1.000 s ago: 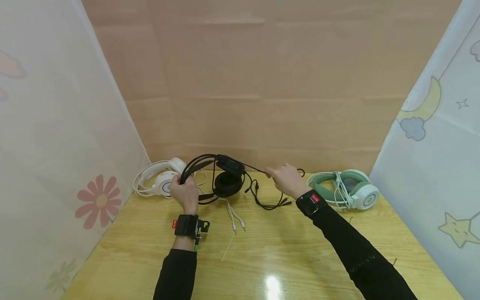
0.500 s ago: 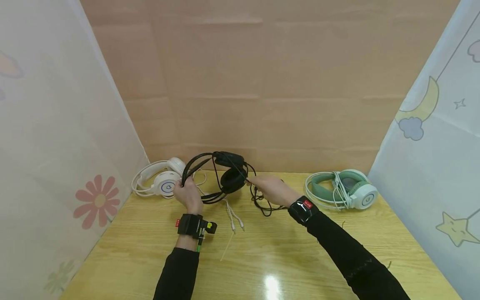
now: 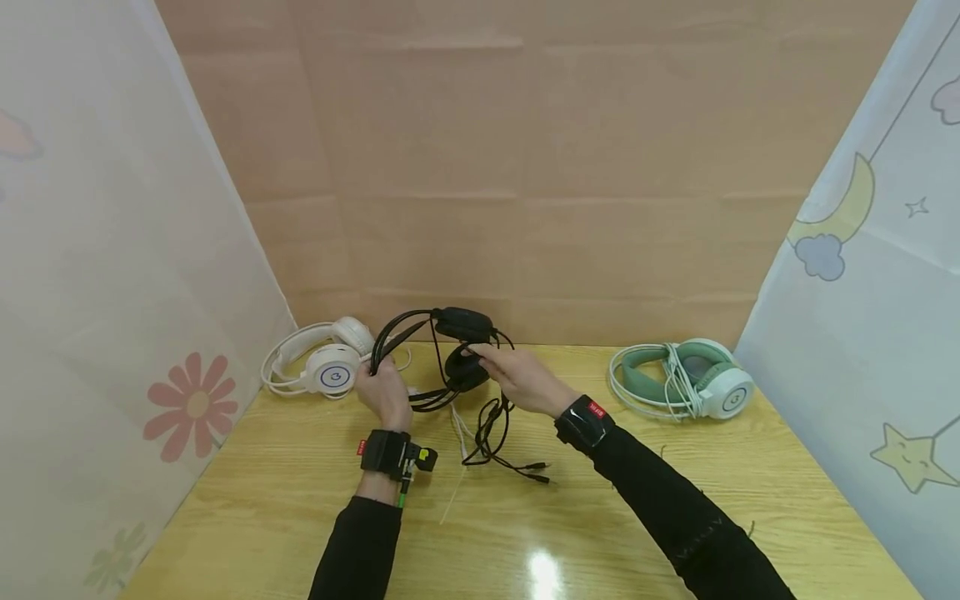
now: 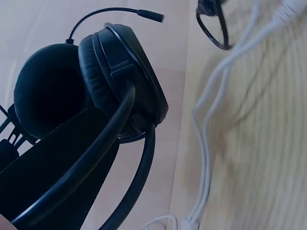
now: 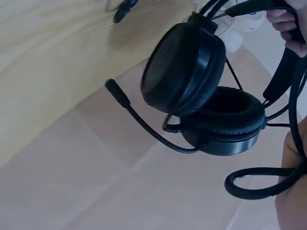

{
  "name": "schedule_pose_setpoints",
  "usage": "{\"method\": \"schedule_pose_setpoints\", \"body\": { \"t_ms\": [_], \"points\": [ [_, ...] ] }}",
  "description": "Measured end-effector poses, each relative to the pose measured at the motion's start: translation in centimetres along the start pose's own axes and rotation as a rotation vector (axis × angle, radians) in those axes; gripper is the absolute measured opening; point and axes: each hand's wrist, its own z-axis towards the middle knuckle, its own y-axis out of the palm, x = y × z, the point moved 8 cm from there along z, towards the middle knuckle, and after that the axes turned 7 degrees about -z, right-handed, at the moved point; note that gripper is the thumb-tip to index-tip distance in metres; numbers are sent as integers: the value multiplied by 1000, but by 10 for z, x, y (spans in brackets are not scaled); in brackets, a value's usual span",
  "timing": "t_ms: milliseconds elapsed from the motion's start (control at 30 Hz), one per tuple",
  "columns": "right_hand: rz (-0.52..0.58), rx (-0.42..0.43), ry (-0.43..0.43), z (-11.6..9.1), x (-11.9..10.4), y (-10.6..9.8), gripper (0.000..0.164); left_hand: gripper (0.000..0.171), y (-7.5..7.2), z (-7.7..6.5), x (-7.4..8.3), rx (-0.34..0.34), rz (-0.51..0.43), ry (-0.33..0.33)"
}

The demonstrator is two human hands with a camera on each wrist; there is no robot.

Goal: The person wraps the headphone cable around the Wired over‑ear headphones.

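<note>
My left hand [image 3: 384, 392] grips the headband of a black headset [image 3: 463, 323], lifted over the table. Both ear cups point right in the head view. A thin boom microphone [image 5: 123, 98] sticks out from one cup in the right wrist view. My right hand [image 3: 521, 379] is at the front ear cup, its fingertips overlapping it, and holds the headset's black cable [image 5: 259, 183]. In the right wrist view a cable loop lies against that hand, whose fingers are mostly out of frame. Below it hangs a tangled cable bundle [image 3: 487, 437] with two plugs [image 3: 536, 471].
White headphones [image 3: 330, 371] lie at the back left, beside my left hand. Their white cable [image 4: 206, 120] runs under the black headset. Green and white headphones [image 3: 678, 379] with their cable wound round them lie at the back right. A brown paper wall [image 3: 480, 167] stands behind the table.
My right hand has moved left from out beyond the headset to the front ear cup, bringing the cable along. The cable bundle has shifted left and forward. My left hand has edged slightly right.
</note>
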Motion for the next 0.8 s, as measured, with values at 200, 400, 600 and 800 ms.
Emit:
{"method": "schedule_pose_setpoints", "body": {
  "t_ms": [200, 400, 600, 800],
  "points": [
    [-106, -19, -52, -1, 0, 6, 36, 13, 0, 1, 0, -33, -128, -100],
    [-197, -14, -36, -9, 10, 11, 18, 10, 4, -4, -10, -58, -319, -242],
    [-172, -65, -2, -13, 11, 22, 14, 29, 11, -12, -21, -37, -474, -422],
    [-153, -77, 11, -15, 12, 28, 21, 28, 14, -14, -19, -29, -672, -502]
  ]
}}
